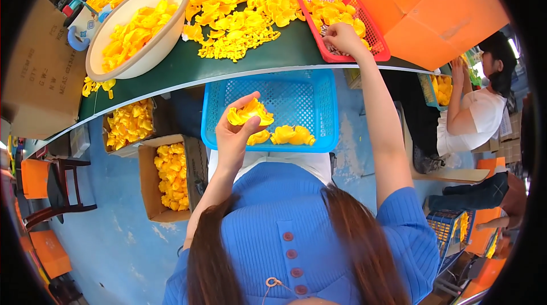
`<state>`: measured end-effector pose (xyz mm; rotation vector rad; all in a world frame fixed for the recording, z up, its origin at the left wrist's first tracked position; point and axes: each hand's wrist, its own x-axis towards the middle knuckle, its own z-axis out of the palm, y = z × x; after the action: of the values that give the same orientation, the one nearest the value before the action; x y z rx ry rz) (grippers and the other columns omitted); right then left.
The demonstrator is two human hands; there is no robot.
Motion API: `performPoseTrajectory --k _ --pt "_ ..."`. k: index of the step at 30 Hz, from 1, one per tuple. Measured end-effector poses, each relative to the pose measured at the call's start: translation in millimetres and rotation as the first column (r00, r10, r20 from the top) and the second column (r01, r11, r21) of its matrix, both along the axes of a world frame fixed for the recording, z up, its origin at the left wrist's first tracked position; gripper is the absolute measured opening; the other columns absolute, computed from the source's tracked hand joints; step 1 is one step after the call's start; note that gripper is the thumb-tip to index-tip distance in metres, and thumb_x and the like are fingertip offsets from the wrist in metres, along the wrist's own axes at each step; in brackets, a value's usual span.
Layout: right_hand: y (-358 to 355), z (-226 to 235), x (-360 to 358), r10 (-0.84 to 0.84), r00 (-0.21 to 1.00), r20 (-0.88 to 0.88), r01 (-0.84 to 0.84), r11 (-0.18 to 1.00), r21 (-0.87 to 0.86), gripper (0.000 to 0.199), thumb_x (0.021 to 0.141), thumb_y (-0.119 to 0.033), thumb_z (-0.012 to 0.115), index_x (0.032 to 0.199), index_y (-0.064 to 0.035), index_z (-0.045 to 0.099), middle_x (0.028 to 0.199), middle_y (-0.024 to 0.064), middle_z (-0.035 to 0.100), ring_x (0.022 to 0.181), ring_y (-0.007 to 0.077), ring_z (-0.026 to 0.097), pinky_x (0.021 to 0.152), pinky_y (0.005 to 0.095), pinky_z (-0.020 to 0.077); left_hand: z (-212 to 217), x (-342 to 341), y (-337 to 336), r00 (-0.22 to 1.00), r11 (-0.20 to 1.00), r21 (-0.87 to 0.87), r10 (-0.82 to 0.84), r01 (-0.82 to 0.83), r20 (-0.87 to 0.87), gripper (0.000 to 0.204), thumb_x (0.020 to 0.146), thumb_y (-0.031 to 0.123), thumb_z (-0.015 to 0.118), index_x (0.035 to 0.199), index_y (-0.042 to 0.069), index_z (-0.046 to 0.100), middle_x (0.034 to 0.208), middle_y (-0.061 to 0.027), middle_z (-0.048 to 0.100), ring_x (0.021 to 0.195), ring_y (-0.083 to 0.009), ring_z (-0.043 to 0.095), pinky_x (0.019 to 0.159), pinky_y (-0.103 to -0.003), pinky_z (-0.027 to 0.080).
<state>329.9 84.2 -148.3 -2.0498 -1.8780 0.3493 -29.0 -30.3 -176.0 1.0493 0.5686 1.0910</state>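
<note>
My left hand (pixel 229 137) is closed around a yellow artificial flower (pixel 249 113), its thumb and fingers cupping the petals, above a blue plastic basket (pixel 327 105) on my lap. A few finished-looking yellow flowers (pixel 292 135) lie in that basket's near side. Over the table, my right hand (pixel 344 38) reaches into a red plastic basket (pixel 382 45). Its fingers are bent together at a pile of small brownish pieces (pixel 336 48); what they pinch is hidden. Yellow petals (pixel 330 11) fill the far part of the red basket.
A large heap of loose yellow petals (pixel 250 3) covers the green table (pixel 273 54). On its left stands a cream basin (pixel 165 37) of petals. Cardboard boxes (pixel 149 182) of yellow flowers sit on the floor. An orange panel (pixel 427 8) and a seated co-worker (pixel 476 111) are at right.
</note>
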Motion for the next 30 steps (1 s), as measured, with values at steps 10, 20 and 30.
performPoseTrajectory --k 10,20,30 --pt "-68.0 37.1 -53.4 0.097 0.647 -0.756 0.173 0.947 0.27 0.02 0.085 -0.012 0.059 0.097 0.0028 0.065 0.076 0.005 0.064 0.067 0.0092 0.058 0.064 0.0217 0.0475 4.8 -1.8 0.0 1.0 1.0 -0.023 0.007 -0.007 0.012 0.046 0.083 0.01 0.062 0.124 0.001 0.045 0.128 -0.0171 0.047 0.104 -0.0213 0.058 0.082 -0.033 0.053" --pt "-150.8 20.4 -178.0 0.192 0.406 -0.893 0.055 0.971 0.234 0.018 0.073 0.007 0.066 0.091 0.0029 0.068 0.085 0.0098 0.064 0.078 0.0131 0.061 0.069 0.0211 0.049 8.0 1.3 -6.6 0.986 0.991 -0.003 -0.136 0.137 0.096 0.055 0.074 0.002 0.07 0.123 -0.001 0.047 0.12 -0.012 0.054 0.1 -0.0185 0.058 0.089 -0.029 0.046" --pt "-156.6 12.4 -181.5 0.317 0.669 -0.673 -0.035 0.917 0.398 0.018 0.074 0.006 0.066 0.091 0.0002 0.068 0.083 0.0091 0.065 0.077 0.0142 0.062 0.068 0.0229 0.0492 3.8 2.8 -10.2 0.992 0.994 -0.011 -0.112 0.113 0.066 0.057 0.072 0.001 0.072 0.123 -0.001 0.048 0.115 -0.0098 0.056 0.104 -0.0164 0.056 0.092 -0.028 0.044"
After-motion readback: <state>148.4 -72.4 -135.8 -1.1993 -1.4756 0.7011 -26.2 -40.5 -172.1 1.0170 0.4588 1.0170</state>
